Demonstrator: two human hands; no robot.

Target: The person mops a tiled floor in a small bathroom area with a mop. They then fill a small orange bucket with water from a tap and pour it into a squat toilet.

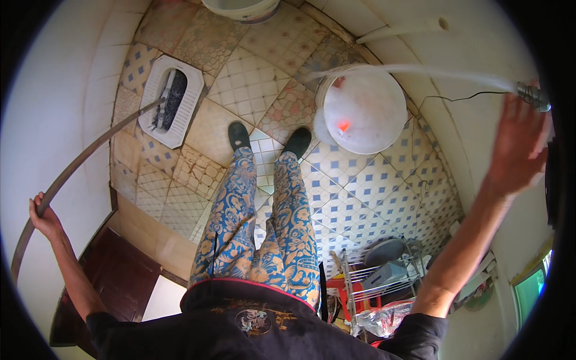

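Observation:
My left hand is wrapped round the long brown pole of a mop or brush. Its dark, bristly head rests in the white squat toilet set in the floor. My right hand reaches up the right wall, fingers stretched toward a metal tap; I cannot tell whether they touch it. From the tap a stream of water shoots left, passing over a white bucket. Whitish, cloudy contents fill the bucket, with a small red-orange spot showing.
Another pale bucket stands at the far wall. A white pipe juts from the right wall. A wire rack with basins and bags is near my right side. A dark red door is at the lower left. Patterned tiles cover the floor.

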